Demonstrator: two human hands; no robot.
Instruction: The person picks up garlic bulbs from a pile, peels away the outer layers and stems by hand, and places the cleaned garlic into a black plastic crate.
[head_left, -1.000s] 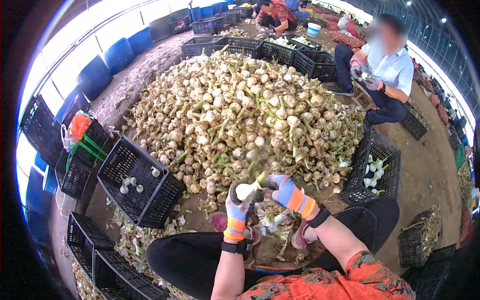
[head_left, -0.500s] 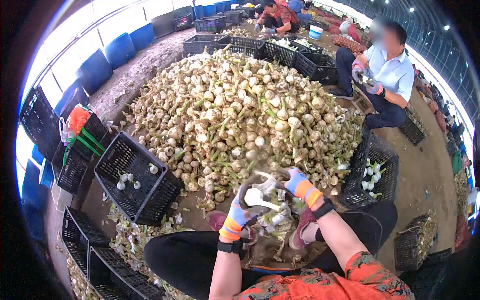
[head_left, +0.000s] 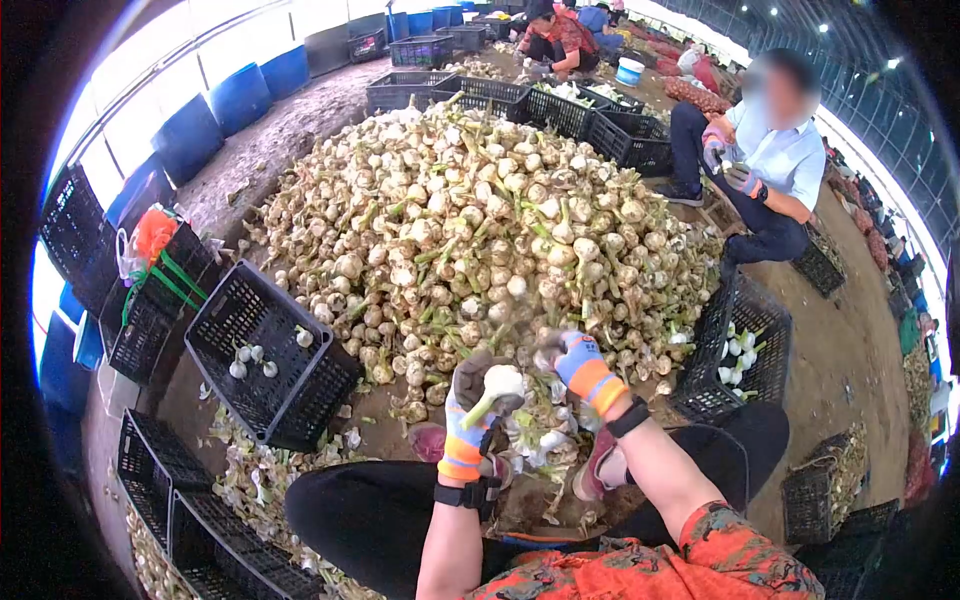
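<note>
My left hand (head_left: 474,405), in a glove with dark fingers and an orange-striped cuff, is wrapped round a white garlic bulb (head_left: 503,381). The bulb's pale green stem points down and to the left. To its right, my right hand (head_left: 583,368) wears a matching glove and stands apart from the bulb. Its fingers are curled in, with blurred tips; what they hold, if anything, is hidden. Below both hands, loose garlic skins and stems (head_left: 545,430) lie between my shoes. Just beyond rises a large heap of unpeeled garlic (head_left: 470,230).
A tilted black crate (head_left: 310,385) at left holds several white bulbs. Another crate (head_left: 690,395) at right contains cleaned garlic with stems. A co-worker in a light shirt (head_left: 790,165) sits at the right of the heap. More crates (head_left: 490,97) line its far side.
The bulb in my left hand has turned, its stem swinging from right to lower left. My right hand has moved slightly left and up.
</note>
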